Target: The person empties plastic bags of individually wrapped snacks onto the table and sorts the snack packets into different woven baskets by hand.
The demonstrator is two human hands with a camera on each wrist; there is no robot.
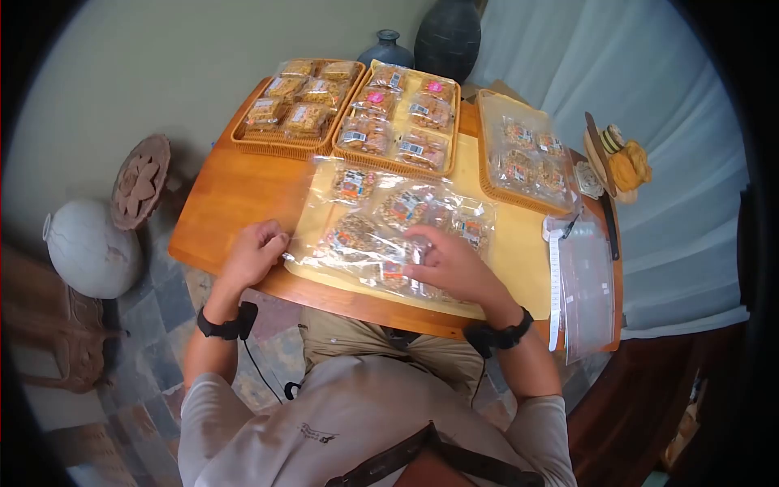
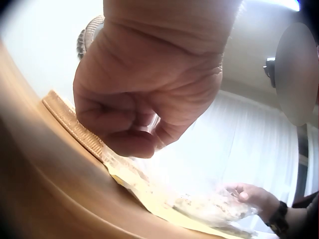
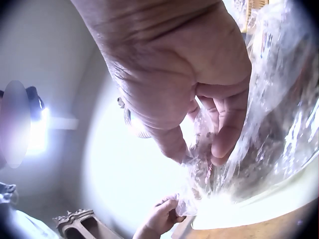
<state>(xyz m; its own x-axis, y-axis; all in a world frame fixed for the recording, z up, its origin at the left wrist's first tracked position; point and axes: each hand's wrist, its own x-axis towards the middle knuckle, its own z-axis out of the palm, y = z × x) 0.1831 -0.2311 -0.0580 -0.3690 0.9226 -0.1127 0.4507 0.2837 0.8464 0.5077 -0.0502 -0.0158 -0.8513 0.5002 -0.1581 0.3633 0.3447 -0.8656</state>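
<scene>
A large clear plastic bag (image 1: pixel 389 227) of wrapped snack packets is lying on the yellow mat at the desk's (image 1: pixel 219 203) near edge, the left hand (image 1: pixel 256 253) pinching its left corner and the right hand (image 1: pixel 454 264) gripping its near edge with curled fingers, while three filled wicker trays (image 1: pixel 302 101) are sitting behind it.

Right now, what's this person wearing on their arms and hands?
Both hands are bare. The left wrist and right wrist each carry a black strap with a small camera; a thin black cable hangs from the left one. Short light grey sleeves.
</scene>
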